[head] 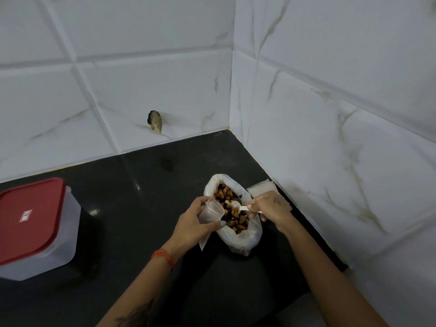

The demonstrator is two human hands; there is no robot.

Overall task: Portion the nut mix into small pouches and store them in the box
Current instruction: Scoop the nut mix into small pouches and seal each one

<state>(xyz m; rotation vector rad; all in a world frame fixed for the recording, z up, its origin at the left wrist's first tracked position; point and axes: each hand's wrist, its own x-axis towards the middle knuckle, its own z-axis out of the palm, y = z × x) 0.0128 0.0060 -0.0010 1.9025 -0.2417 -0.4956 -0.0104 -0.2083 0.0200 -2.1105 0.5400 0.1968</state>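
Observation:
A clear plastic bag (250, 239) stands open on the black counter (141, 197), full of brown and dark nut mix (232, 210). My left hand (193, 225) grips a small clear pouch (212, 211) with its mouth held open beside the bag. My right hand (269, 205) pinches a white plastic spoon (237, 206) whose bowl sits over the mix. Several spare empty pouches (259, 188) lie flat behind the bag, partly hidden by my right hand. The storage box (68, 232), translucent with a red lid (28, 218), stands closed at the left.
White marble-pattern tiled walls (330, 138) meet in a corner just behind and right of the bag. A small brown-black object (155, 121) sticks on the back wall. The counter's front edge runs below my right forearm.

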